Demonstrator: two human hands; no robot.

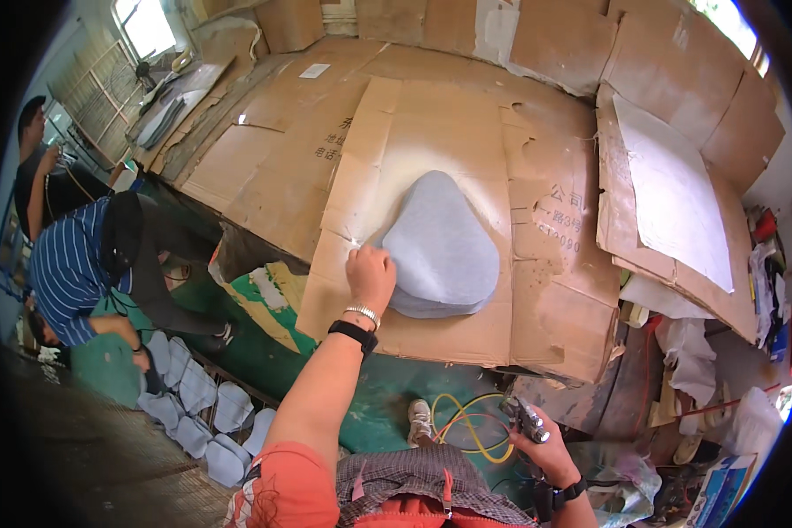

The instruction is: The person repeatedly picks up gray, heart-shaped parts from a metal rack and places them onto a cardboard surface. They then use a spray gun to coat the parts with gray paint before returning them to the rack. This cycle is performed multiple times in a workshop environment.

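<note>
Head: sprayer [526, 421] (probably) in right hand [549, 451]

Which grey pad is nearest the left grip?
The rounded-triangular pad on the cardboard, beside the left grip; the other grey pads lie farther off, leftward.

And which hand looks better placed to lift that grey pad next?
Probably the left hand: it is right at the left edge of the grey pad, while the right hand is lower, away from it, occupied with a metal spray gun.
</note>
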